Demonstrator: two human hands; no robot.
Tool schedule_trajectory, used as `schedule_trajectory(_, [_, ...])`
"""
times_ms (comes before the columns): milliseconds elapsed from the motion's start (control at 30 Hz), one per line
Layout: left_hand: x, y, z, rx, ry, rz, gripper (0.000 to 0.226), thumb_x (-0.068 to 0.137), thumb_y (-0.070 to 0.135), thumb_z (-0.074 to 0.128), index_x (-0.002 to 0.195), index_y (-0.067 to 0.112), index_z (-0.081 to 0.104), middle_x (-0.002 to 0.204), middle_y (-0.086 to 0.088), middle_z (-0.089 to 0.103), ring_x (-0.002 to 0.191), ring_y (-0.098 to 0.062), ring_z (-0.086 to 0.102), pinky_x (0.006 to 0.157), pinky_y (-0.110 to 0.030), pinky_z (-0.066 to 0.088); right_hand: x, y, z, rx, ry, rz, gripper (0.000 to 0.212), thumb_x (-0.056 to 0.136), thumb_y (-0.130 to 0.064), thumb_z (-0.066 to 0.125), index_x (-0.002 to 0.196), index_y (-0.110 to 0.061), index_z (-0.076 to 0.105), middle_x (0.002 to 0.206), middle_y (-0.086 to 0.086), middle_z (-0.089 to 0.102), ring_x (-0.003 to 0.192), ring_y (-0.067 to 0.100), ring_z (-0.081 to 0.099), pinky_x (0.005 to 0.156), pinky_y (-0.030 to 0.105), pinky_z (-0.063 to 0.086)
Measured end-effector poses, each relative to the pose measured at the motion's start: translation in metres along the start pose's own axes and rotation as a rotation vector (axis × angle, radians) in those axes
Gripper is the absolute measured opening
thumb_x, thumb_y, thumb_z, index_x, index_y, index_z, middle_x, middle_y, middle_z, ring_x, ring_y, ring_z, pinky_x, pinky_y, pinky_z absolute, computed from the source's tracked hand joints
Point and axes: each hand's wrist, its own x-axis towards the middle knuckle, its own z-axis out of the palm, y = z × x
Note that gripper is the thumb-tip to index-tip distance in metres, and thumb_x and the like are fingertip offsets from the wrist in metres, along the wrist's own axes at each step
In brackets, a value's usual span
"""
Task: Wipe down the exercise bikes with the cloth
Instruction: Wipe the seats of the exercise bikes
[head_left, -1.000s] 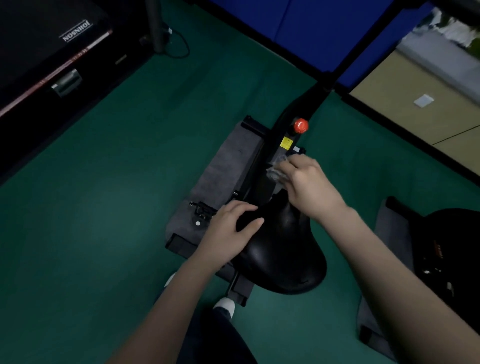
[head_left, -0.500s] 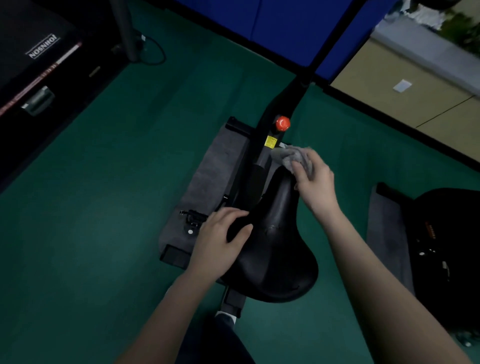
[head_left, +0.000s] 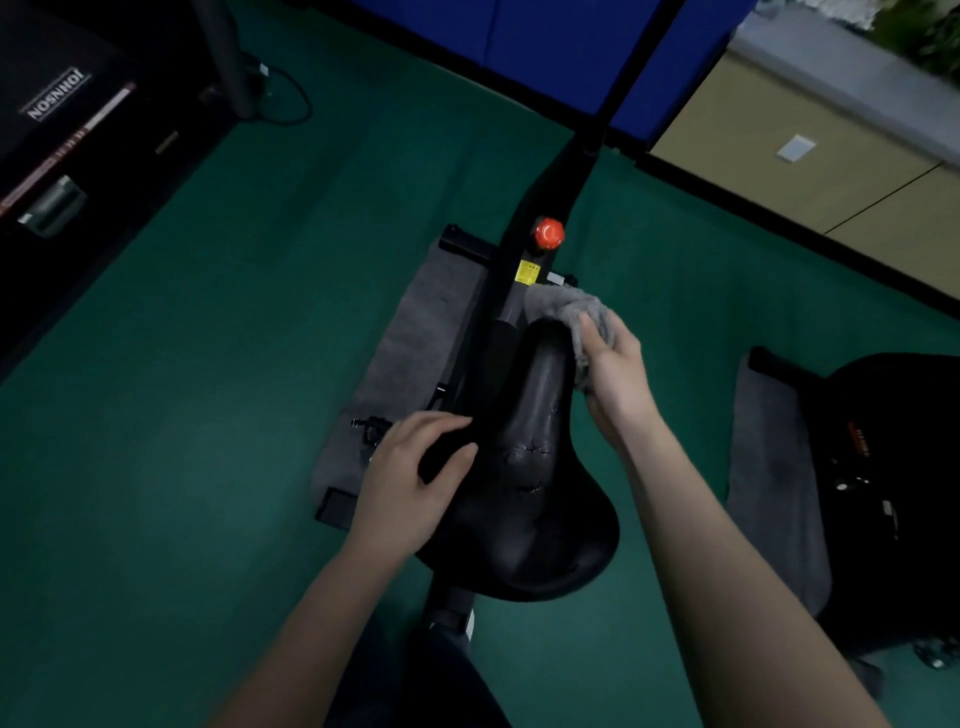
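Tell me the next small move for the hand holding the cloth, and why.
Probably draw the right hand back along the black bike saddle toward its wide rear. The crumpled grey cloth sits at the narrow nose, the broad part lies uncovered, and the left hand rests on the saddle's left edge.

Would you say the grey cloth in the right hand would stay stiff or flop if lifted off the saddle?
Probably floppy: the grey cloth bunches in soft folds under the right hand and drapes over the saddle nose. It likely weighs little and looks fuzzy, so hardly slippery.
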Motion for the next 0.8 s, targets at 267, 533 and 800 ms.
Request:
schedule_trajectory(267, [0.000,-0.003,0.002,-0.060,0.019,0.008,0.038,0.085,0.049,0.053,0.109,0.024,0.069,0.110,0.015,0.062,0.111,-0.009,0.057,0.100,-0.041,0.044,-0.072,0.028,-0.012,-0.346,0.144,-0.227,0.025,0.088,-0.028,0.053,0.105,-0.012,0.061,0.097,-0.002,0.065,0.093,0.014,0.061,0.087,0.034,0.048])
schedule_trajectory(533, [0.000,-0.002,0.003,-0.087,0.021,-0.001,0.037,0.084,0.047,0.054,0.108,0.023,0.070,0.109,0.014,0.063,0.110,-0.009,0.058,0.099,-0.042,0.045,-0.069,0.017,-0.001,-0.439,0.103,-0.262,0.043,0.097,-0.016,0.050,0.138,-0.010,0.037,0.145,0.001,0.040,0.131,0.011,0.038,0.100,0.000,0.021])
schedule_trajectory(800, [0.000,-0.005,0.004,-0.084,0.041,0.024,0.034,0.085,0.042,0.055,0.108,0.021,0.070,0.107,0.010,0.064,0.107,-0.011,0.060,0.098,-0.042,0.046,-0.118,0.041,-0.005,-0.613,-0.129,-0.612,0.046,0.087,0.013,0.055,0.130,-0.004,0.056,0.144,0.006,0.048,0.141,0.020,0.033,0.116,0.035,0.028])
